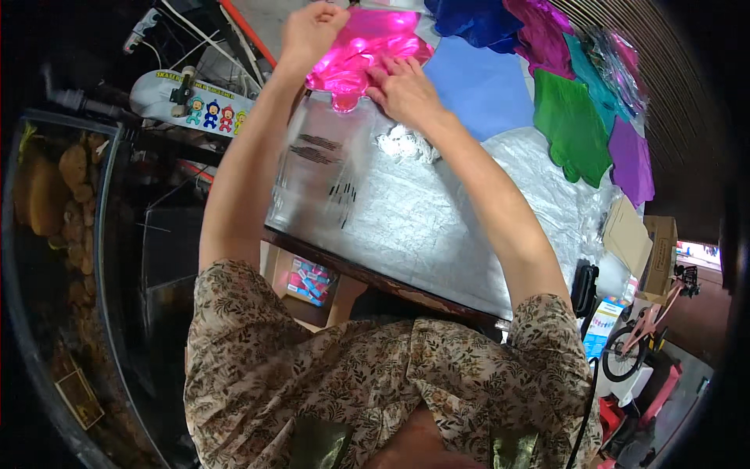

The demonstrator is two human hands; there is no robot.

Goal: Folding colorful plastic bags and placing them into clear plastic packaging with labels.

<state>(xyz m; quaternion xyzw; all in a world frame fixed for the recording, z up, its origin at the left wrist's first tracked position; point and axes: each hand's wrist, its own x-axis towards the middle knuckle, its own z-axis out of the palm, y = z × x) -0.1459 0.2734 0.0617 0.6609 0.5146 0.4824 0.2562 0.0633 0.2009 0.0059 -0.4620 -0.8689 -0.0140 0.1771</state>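
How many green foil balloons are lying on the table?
1. The green foil balloon lies flat at the table's right side, between the blue sheet and the purple balloon. Others may hide underneath.

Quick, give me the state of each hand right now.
Left hand: closed, gripping the top edge of the pink foil balloon.
Right hand: open, fingers pressed flat on the same balloon.

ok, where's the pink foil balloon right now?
Head view, top centre: the pink foil balloon lies flat at the far edge of the silver-covered table, with the left hand on its upper left and the right hand pressing its right side.
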